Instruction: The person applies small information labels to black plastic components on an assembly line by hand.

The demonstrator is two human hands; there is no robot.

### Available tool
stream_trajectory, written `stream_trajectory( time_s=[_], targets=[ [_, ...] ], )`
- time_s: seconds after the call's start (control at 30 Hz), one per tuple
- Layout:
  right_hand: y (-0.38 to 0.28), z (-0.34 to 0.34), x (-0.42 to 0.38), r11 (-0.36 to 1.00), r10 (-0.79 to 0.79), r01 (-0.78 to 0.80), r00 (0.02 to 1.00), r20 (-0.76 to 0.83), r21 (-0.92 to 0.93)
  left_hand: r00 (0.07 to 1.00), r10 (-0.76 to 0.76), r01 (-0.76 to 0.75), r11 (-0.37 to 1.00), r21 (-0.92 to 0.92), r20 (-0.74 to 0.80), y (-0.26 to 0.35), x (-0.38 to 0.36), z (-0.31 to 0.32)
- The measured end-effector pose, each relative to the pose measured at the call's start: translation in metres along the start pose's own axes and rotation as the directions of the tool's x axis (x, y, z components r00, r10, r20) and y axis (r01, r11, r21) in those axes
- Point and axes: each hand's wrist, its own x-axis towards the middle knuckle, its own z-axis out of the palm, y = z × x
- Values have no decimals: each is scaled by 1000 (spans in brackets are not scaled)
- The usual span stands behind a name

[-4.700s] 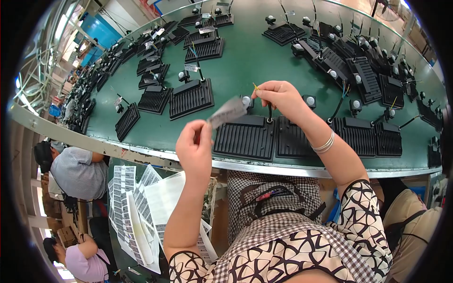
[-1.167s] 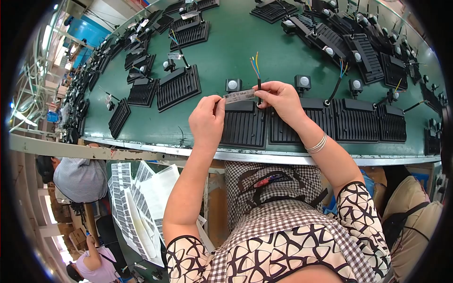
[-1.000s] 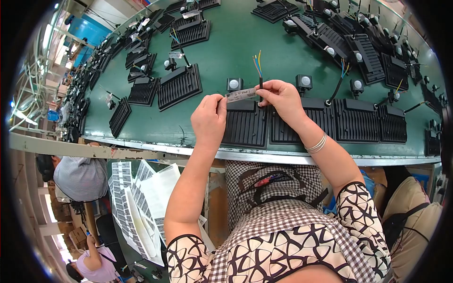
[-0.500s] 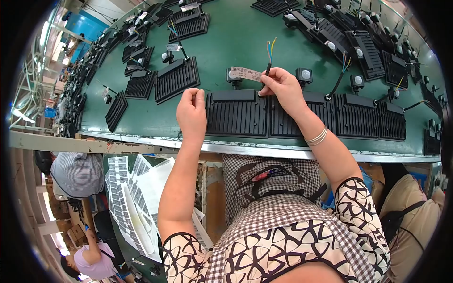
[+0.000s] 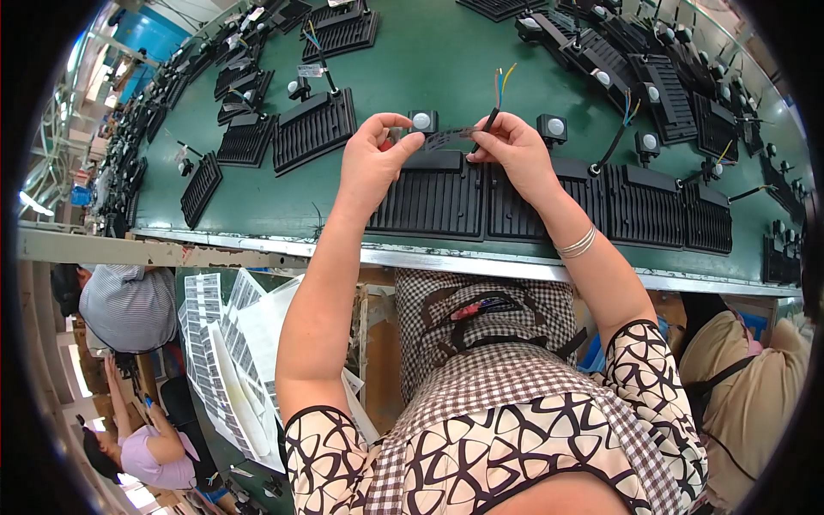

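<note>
A label strip (image 5: 448, 136) stretches between my two hands above the top edge of a black finned lamp housing (image 5: 427, 202). My left hand (image 5: 378, 159) pinches near the strip's left end, beside a white sensor dome (image 5: 421, 121). With its thumb and fingers closed, my right hand (image 5: 518, 154) holds the black cable (image 5: 491, 122) where the strip meets it. Blue, yellow and brown wire ends (image 5: 505, 84) stick up from the cable. More finned housings (image 5: 648, 206) lie in a row to the right.
Finned lamps lie along the far left (image 5: 314, 130) and far right (image 5: 669, 94) of the green table (image 5: 412, 51). Printed label sheets (image 5: 225, 360) lie below the table edge at left. Other people (image 5: 129, 309) sit at the lower left and right.
My left hand has moved right and up to the label's left end and closed there. The label now spans both hands, tilted and darker. The whole view has shifted slightly.
</note>
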Motion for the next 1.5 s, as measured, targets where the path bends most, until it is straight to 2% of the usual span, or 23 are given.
stream_trajectory(
  time_s=[0.1,0.13,0.23,0.33,0.57,0.73,0.83,0.87,0.93,1.0,1.03,1.07,1.17,1.27,1.43,1.5],
  targets=[
    [3,0,-2,999,-32,32,999,-10,-11,999,-47,47,999,7,-5,5,-9,-2],
    [3,1,-2,999,-44,43,999,-14,-22,1000,9,-9,1000,6,4,2,-12,-2],
    [12,-2,-11,971,-159,158,987,5,-179,1000,-6,3,987,-158,-20,7,-26,-2],
    [16,4,-30,941,-304,302,953,11,-152,991,-127,107,935,-338,-38,1,-44,-17],
    [20,3,-40,913,-339,328,941,-4,-243,986,-167,166,980,-113,-1,-4,-97,-18],
    [22,1,-41,907,-342,332,940,5,-260,959,-282,279,957,-77,-35,5,-113,-5],
    [21,2,-41,903,-341,331,940,10,-273,994,-98,107,976,188,-56,-4,-113,-1],
    [21,2,-41,912,-334,325,942,7,-249,990,-126,135,972,192,-62,1,-112,2],
    [22,3,-38,917,-334,320,942,-20,-238,997,14,8,957,291,-74,-4,-107,7],
    [16,6,-35,946,-240,229,971,-20,-231,989,119,-81,931,357,-84,-11,-96,7],
    [10,6,-33,956,-193,183,981,-21,-230,987,123,-79,937,341,-108,-12,-90,8],
    [2,8,-30,923,-164,137,985,-47,-360,983,126,-78,943,324,-131,-13,-85,10],
    [-2,7,-15,902,-112,84,993,-42,-422,983,88,-39,958,286,-160,-19,-64,11],
    [-5,6,-9,934,-74,55,996,-42,-353,977,87,-34,965,260,-196,-20,-44,17],
    [-8,4,-3,983,-8,10,1000,13,-182,983,108,-75,975,211,-148,-30,-17,17],
    [-10,4,-3,982,10,-6,1000,18,-191,978,134,-102,976,194,-160,-31,-13,19]
  ],
)
